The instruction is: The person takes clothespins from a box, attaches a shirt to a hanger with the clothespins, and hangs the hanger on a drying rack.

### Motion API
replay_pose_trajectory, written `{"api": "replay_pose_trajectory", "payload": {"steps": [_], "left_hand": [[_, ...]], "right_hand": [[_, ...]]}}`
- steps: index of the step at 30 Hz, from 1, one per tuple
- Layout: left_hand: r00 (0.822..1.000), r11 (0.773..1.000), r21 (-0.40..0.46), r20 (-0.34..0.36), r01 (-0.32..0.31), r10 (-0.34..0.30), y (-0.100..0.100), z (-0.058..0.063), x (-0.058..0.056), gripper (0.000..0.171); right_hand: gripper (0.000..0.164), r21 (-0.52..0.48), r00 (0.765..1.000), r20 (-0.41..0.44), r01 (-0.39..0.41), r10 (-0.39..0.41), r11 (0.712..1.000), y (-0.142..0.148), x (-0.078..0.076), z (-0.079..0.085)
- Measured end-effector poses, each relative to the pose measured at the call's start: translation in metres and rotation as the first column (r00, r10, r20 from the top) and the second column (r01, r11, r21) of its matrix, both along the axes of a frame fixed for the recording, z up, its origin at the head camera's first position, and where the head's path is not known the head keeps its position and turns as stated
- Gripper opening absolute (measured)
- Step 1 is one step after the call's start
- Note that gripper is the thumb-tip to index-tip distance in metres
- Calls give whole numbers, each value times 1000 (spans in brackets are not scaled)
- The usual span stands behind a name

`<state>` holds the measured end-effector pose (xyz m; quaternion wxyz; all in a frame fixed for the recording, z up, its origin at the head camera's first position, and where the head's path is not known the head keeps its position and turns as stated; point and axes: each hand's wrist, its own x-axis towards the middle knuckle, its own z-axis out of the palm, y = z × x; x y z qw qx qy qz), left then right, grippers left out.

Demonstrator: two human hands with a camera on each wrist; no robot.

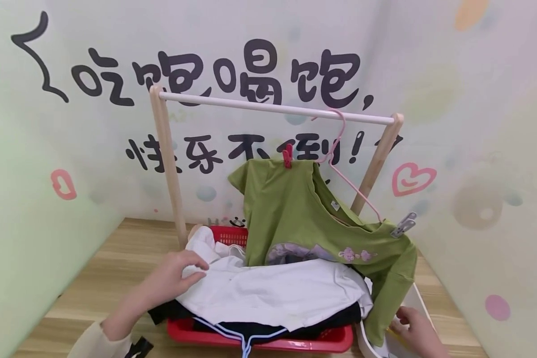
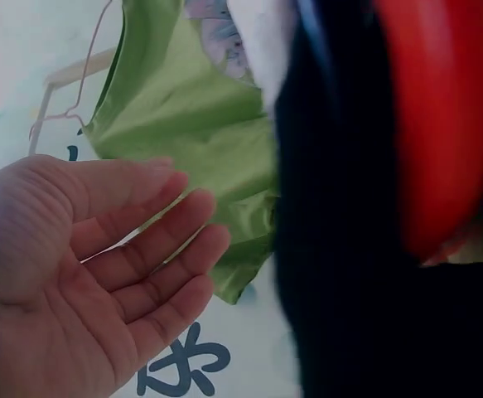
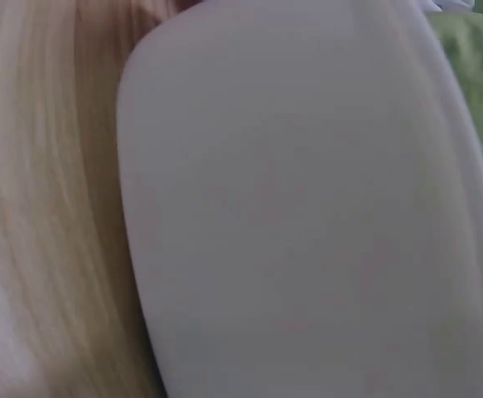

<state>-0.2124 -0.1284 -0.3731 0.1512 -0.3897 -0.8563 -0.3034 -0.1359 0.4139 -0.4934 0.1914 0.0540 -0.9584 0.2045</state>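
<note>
A green top hangs tilted from a pink hanger hooked on the rack's rod. One shoulder bears a red clothespin, the other a grey clothespin. My left hand is beside a white garment, its fingers loosely bent; in the left wrist view nothing lies between them. At the lower right, my right hand reaches into a white bin, near the top's sleeve. Something yellowish shows by its fingertips, too small to identify. The bin's wall hides that hand in the right wrist view.
The white garment lies over black cloth on a red basket. A blue hanger sticks out at the front. The rack's wooden posts and white rod stand behind, before a printed wall. Wooden tabletop extends left.
</note>
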Motion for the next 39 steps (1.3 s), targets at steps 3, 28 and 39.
{"api": "replay_pose_trajectory", "payload": {"steps": [3,28,39], "left_hand": [[999,999,-26,-48,24,-25,-7,-13,9,16],[966,996,-80,-250,41,-60,-17,-44,24,34],[958,987,-154,-274,49,-91,-17,-38,20,29]], "right_hand": [[22,20,997,71,12,-13,1000,-2,-1,-1],[11,53,942,309,118,-129,992,-11,0,9],[20,21,969,223,107,-109,994,-6,5,5]]}}
